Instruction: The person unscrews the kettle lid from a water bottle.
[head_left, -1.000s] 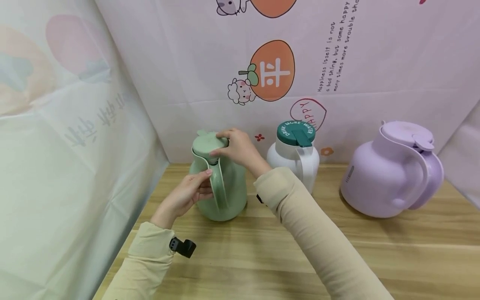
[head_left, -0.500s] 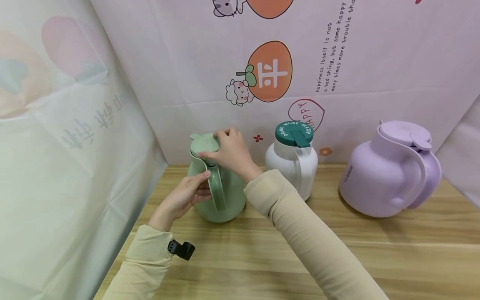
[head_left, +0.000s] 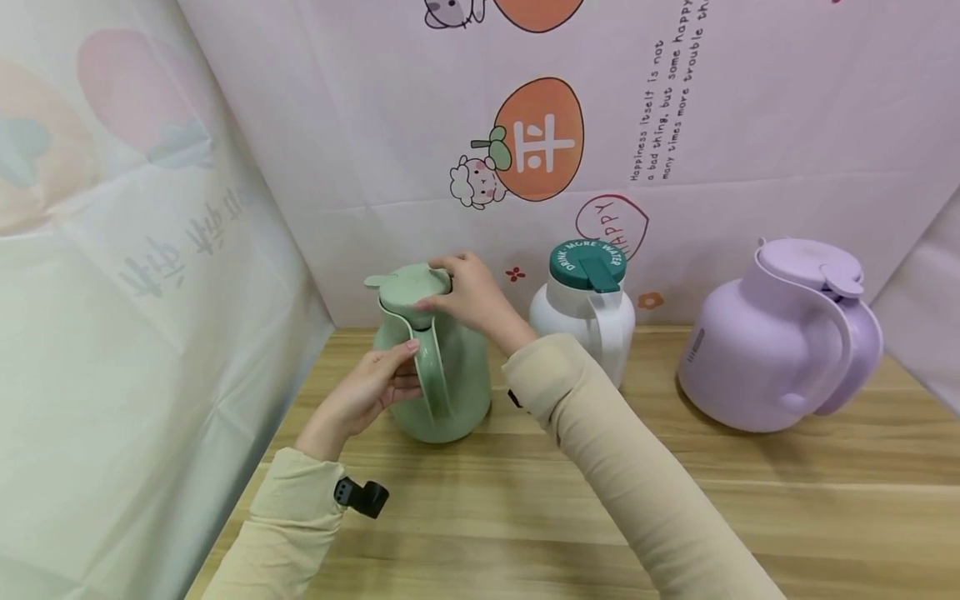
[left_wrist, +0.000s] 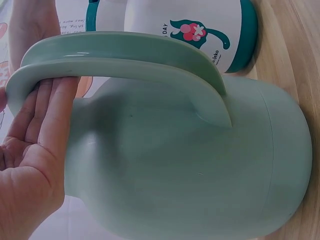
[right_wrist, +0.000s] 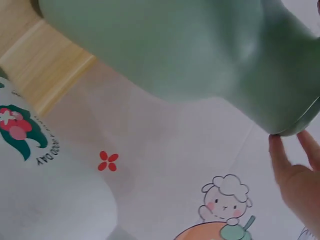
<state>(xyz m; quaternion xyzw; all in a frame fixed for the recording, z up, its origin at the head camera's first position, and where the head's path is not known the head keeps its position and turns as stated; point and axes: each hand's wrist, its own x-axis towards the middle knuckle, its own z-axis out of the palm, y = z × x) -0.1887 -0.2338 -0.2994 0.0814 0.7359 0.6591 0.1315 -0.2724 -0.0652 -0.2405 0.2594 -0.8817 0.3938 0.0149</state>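
Observation:
A green thermos jug [head_left: 465, 392] stands upright on the wooden table, its handle [head_left: 432, 375] facing the person. My left hand [head_left: 363, 392] holds that handle near its top, thumb on the outer side and fingers reaching through the loop, as the left wrist view shows. On top sits a round green lid [head_left: 411, 287], whose small tab [head_left: 378, 281] points left. My right hand [head_left: 476, 292] grips the lid from the right, thumb at the near edge and fingers at the far edge. In the right wrist view, fingertips [right_wrist: 276, 140] touch the rim around the lid.
Right of the green jug stands a white jug [head_left: 573, 321] with a dark green lid, partly behind the right forearm. Farther right is a lilac jug [head_left: 750, 358]. A printed cloth [head_left: 420, 125] hangs close behind them, and a white cloth [head_left: 150, 375] hangs at the left.
The lid's tab has swung from the back to the left, so the lid has turned anticlockwise. My right hand turned left with it, then shifted back right. My left hand stays on the handle.

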